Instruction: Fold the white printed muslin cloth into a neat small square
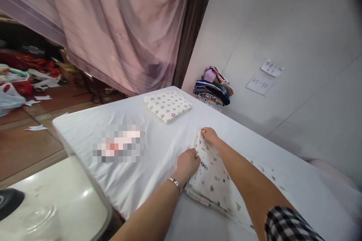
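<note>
A white cloth with small printed figures lies partly folded on the white table, right in front of me. My left hand, a bracelet on its wrist, pinches the cloth's left edge with closed fingers. My right hand pinches the far corner of the same cloth. A second, neatly folded patterned cloth rests further back on the table, apart from both hands.
A pile of colourful folded fabrics sits against the white wall at the table's far side. Paper notes are stuck on the wall. A pink curtain hangs behind. A blurred patch lies on the table's left part.
</note>
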The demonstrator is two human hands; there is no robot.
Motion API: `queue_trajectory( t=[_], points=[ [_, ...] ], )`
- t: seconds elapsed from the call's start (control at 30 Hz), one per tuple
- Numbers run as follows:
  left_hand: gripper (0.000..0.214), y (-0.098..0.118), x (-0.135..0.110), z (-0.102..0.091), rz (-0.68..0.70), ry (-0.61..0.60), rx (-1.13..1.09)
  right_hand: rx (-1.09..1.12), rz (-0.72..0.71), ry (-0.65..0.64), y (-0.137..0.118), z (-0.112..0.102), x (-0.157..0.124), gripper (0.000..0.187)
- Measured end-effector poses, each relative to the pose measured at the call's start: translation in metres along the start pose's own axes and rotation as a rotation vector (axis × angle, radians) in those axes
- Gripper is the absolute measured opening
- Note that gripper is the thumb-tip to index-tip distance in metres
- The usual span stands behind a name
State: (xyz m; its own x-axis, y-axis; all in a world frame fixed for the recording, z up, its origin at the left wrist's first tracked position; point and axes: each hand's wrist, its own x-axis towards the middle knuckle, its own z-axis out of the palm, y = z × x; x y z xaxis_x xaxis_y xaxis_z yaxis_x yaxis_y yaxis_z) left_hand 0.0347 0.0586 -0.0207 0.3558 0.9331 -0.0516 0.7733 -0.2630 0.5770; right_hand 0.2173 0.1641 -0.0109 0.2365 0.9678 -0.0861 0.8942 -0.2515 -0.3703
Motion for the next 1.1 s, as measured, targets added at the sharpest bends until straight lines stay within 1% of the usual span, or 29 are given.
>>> queue_trajectory(
  t=[0.07,0.23,0.53,0.7,0.9,1.1],
  points=[
    [0.018,0.000,0.000,0.000,-0.002,-0.002,0.003,-0.040,-0.030,-0.045,-0.001,0.000,0.004,0.031],
    [0.018,0.000,0.001,0.002,0.000,0.003,-0.005,-0.150,-0.124,-0.119,-0.004,-0.009,0.011,0.028],
    [0.019,0.000,0.001,0.002,0.000,-0.002,-0.010,-0.421,-0.252,-0.153,-0.021,-0.019,0.013,0.018],
    [0.020,0.000,0.001,0.004,0.005,0.013,-0.014,-0.526,-0.328,-0.151,-0.026,-0.022,0.012,0.020],
    [0.020,0.000,0.001,0.004,0.014,0.012,-0.014,-0.536,-0.395,-0.131,-0.025,-0.021,0.014,0.021],
    [0.018,0.002,0.000,-0.001,0.010,-0.016,-0.020,-0.429,-0.393,-0.114,-0.020,-0.009,0.013,0.019]
  ],
)
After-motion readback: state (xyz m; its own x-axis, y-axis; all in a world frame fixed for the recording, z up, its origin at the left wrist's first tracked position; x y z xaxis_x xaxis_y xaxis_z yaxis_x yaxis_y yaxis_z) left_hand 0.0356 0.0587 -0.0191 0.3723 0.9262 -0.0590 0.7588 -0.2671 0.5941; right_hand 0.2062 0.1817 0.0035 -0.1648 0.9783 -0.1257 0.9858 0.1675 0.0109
